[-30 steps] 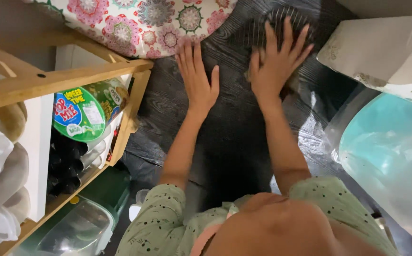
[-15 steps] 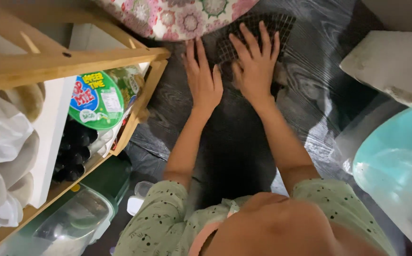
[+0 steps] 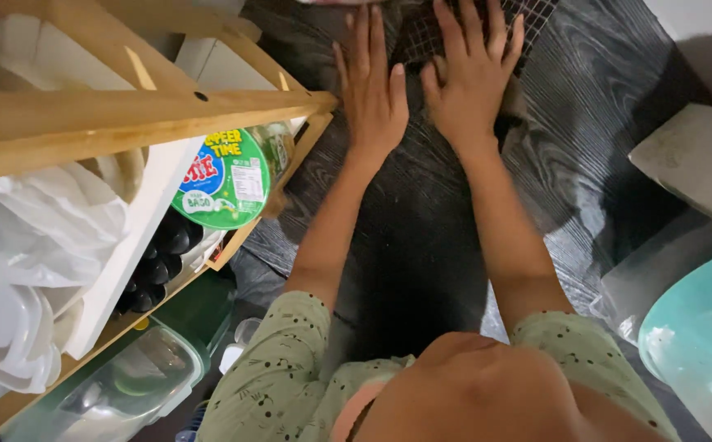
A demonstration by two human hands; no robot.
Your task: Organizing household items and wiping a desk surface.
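Head view, looking straight down: both my hands lie flat on the dark wood-grain floor (image 3: 601, 106), and I take the wooden shelf unit (image 3: 126, 123) as my landmark. My left hand (image 3: 375, 96) sits just beside the shelf's near corner, palm down, fingers straight and together, closed on nothing. My right hand (image 3: 470, 78) lies on the far side of the left one from the shelf, fingers spread apart, pressing on a dark wire grid (image 3: 446, 29); its grip is open, resting on the mesh rather than clamped round it. The grid lies flat on the floor, further from the shelf than my left hand, and runs out of the top of the picture, so I cannot tell its full shape.

I judge the step in hand to be steadying the grid under my right palm, with no grasp yet made. Lifting it would call for curling my fingers through or under the mesh edge, since a flat palm gives no hold, and for keeping my left hand clear of the shelf corner.

Inside the shelf, a round green-lidded tub (image 3: 223, 180) stands on edge, with white plastic bags (image 3: 45, 229) behind it. Well apart from the shelf, a pale turquoise basin (image 3: 700, 344) shows.
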